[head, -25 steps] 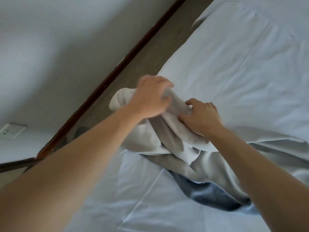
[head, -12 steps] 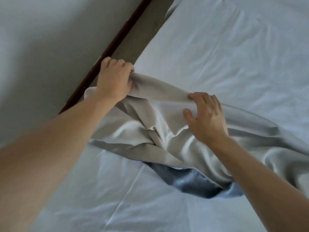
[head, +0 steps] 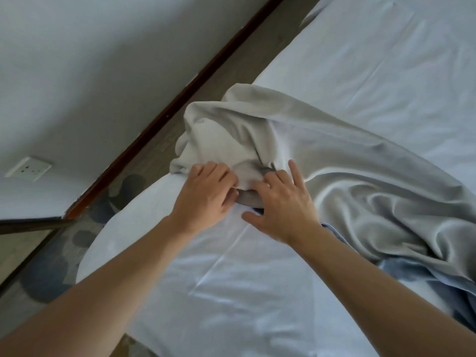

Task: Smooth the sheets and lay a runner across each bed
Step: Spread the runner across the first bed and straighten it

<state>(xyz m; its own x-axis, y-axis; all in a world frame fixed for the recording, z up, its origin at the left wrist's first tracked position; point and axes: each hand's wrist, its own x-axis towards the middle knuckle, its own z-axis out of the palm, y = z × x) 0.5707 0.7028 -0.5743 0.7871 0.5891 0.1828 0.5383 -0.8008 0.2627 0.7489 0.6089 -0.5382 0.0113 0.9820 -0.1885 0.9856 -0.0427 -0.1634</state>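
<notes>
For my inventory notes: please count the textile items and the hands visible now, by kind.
Bed runner, grey with blue underside: 1
White sheet: 1
Hands, left hand and right hand: 2
Total: 4

No text, label, brand or number can be read anywhere in the frame, on fabric or wall.

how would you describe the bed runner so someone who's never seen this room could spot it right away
Start at the bed, covered in a smooth white sheet. Across it, from the wall-side edge towards the right, lies a crumpled heap of cloth, with the left hand and right hand at its near edge: the runner. Unlike the flat white sheet, it is shiny grey, with a blue underside showing.
</notes>
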